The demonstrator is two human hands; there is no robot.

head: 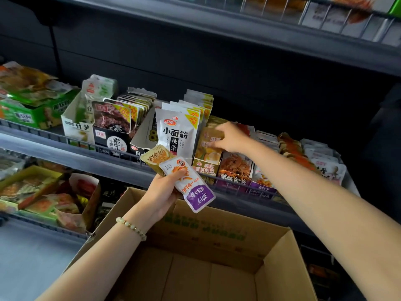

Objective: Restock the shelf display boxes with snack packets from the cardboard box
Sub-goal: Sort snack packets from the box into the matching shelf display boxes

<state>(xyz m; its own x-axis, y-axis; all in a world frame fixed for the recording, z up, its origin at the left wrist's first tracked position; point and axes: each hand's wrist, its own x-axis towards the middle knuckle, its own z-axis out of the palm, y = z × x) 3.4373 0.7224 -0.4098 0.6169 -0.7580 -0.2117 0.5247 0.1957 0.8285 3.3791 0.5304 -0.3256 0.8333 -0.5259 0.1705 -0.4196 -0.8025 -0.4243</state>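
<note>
The right hand (231, 137) pinches a tan packet (211, 135) by its top edge and sets it into the yellow display box (204, 167) just below its fingers, on the shelf (65, 148). The left hand (161, 194), nearer the body, grips two more with curled fingers: a purple packet (192, 187) and a gold packet (155, 158) behind it. The cardboard box (278, 259) under both hands shows only bare bottom where visible, so the restocking looks nearly finished, with these last few left to place.
</note>
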